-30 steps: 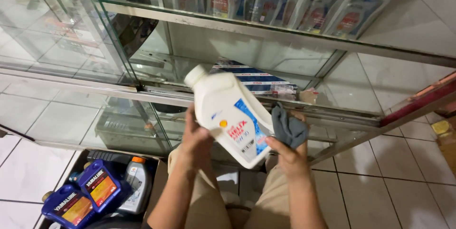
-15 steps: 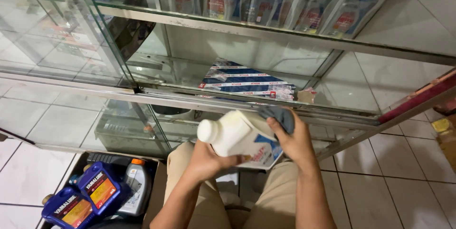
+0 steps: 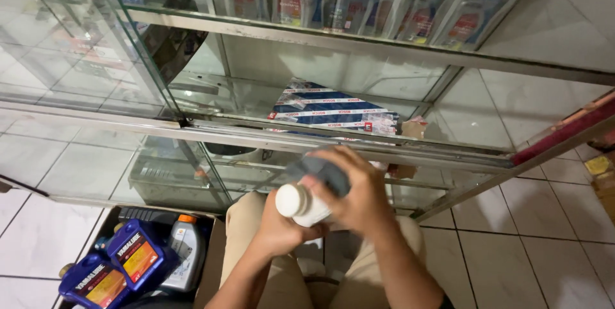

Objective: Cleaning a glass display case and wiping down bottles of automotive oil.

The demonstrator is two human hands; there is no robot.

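Pressing cloth (image 3: 318,173) on bottle (image 3: 300,204), right hand (image 3: 355,195)

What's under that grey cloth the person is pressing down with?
Under the grey cloth is a white bottle; only its capped neck shows. The right hand covers the rest, and the left hand supports it below.

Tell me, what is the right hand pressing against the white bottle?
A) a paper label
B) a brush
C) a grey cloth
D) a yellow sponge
C: the right hand covers the white bottle with a grey cloth bunched under its fingers, while the left hand grips the bottle from below.
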